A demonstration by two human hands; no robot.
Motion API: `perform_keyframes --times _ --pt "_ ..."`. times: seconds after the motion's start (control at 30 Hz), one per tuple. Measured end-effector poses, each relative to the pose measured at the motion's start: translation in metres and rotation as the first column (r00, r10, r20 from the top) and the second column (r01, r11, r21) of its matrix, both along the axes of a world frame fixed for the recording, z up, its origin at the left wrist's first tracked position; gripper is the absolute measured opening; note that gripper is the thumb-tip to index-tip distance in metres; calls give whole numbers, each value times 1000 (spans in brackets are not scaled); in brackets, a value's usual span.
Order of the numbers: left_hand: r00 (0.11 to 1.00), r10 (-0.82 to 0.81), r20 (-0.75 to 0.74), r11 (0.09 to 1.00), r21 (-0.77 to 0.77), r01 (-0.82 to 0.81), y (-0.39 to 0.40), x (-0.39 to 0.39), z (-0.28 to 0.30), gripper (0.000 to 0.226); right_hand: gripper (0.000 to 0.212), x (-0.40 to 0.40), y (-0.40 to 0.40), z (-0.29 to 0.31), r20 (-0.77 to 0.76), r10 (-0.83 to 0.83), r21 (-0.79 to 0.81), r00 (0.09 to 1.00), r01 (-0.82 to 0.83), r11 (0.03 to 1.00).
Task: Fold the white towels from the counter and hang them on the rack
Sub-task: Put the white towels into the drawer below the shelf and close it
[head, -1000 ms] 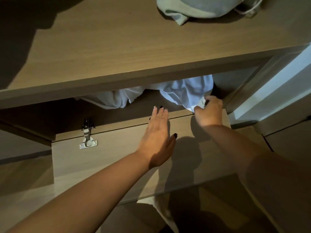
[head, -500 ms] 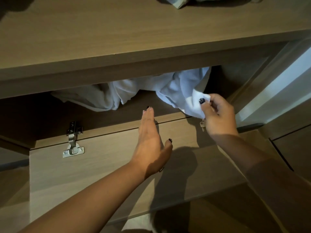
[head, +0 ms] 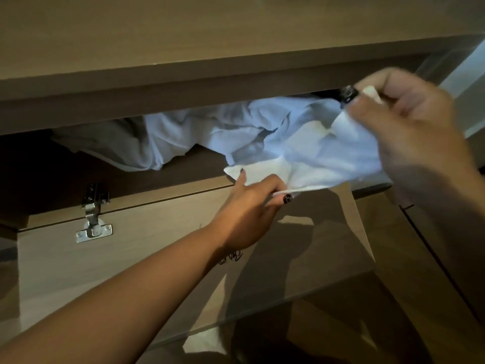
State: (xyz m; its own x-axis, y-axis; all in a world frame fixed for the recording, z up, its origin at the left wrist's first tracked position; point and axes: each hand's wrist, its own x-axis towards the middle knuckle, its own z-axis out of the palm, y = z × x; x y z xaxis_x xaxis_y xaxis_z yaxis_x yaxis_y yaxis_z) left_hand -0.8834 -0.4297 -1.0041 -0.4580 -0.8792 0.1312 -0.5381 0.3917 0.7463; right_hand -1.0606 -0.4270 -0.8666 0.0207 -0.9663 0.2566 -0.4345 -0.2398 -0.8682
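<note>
Dim wooden counter (head: pixel 183 35) above an open cabinet door (head: pixel 162 248) with metal hinge (head: pixel 93 219).

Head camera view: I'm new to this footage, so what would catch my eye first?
A crumpled white towel spills from the dark opening under the wooden counter, brightest thing in view. Both hands pinch it: the left hand at its lower edge, the right hand, blurred, at its upper right corner. A metal hinge sits lower left on the flap.

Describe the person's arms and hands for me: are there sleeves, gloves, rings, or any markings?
Both forearms are bare, with no sleeves or gloves in view. The nails on the left hand and the right hand wear dark polish. A small dark scribbled mark sits at the left wrist. No rings can be made out; the right hand is blurred.
</note>
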Motion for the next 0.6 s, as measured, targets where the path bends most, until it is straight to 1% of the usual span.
perform_keyframes --times 0.03,0.07,0.1,0.13,0.17,0.2,0.27,0.3,0.33,0.37,0.4,0.43,0.47,0.5,0.57,0.6 --pt "999 33 -32 999 26 -32 2 1 1 15 5 -2 -2 -3 -108 -9 -12 994 8 1000" --pt "994 81 -72 996 34 -79 5 2 4 16 10 -4 -4 -9 -244 -20 5 970 22 1000" --pt "983 142 -119 990 37 -138 8 3 6 16 21 -4 -4 -17 -373 -27 46 927 48 998" --pt "965 197 -174 980 46 -192 11 5 7 16 32 -4 -4 -27 -461 -22 96 887 74 993" --pt "946 236 -223 972 60 -229 14 6 8 16 43 -3 -3 -34 -506 9 157 862 82 984" --pt "934 257 -248 966 71 -247 17 9 9 16 59 -1 -1 -40 -513 70 232 855 60 971" --pt "932 256 -257 967 72 -245 22 14 9 17 96 3 2 -47 -471 201 354 859 -25 935" --pt "933 244 -266 970 73 -233 25 16 9 17 106 5 2 -50 -500 261 391 826 -53 919" --pt "930 234 -283 972 79 -221 27 18 10 18 107 7 0 -55 -564 305 406 767 -64 912" --pt "922 225 -314 974 84 -209 29 19 10 20 100 8 -2 -61 -657 332 404 677 -56 913" --pt "912 222 -345 975 95 -201 30 20 11 22 82 10 -4 -67 -747 328 370 578 -49 928" --pt "893 227 -389 973 127 -192 31 19 14 24 60 12 -5 -72 -799 297 316 524 -55 947" --pt "864 248 -438 966 178 -187 31 19 17 26 43 13 -5 -76 -799 263 263 542 -79 962" --pt "822 286 -493 952 245 -185 30 20 20 27 32 13 -4 -80 -753 242 206 612 -130 970" --pt "704 411 -580 894 409 -184 23 24 24 25 26 12 1 -86 -594 264 70 760 -278 958" --pt "646 494 -582 844 499 -195 17 28 24 23 25 14 5 -86 -502 295 11 813 -336 942"
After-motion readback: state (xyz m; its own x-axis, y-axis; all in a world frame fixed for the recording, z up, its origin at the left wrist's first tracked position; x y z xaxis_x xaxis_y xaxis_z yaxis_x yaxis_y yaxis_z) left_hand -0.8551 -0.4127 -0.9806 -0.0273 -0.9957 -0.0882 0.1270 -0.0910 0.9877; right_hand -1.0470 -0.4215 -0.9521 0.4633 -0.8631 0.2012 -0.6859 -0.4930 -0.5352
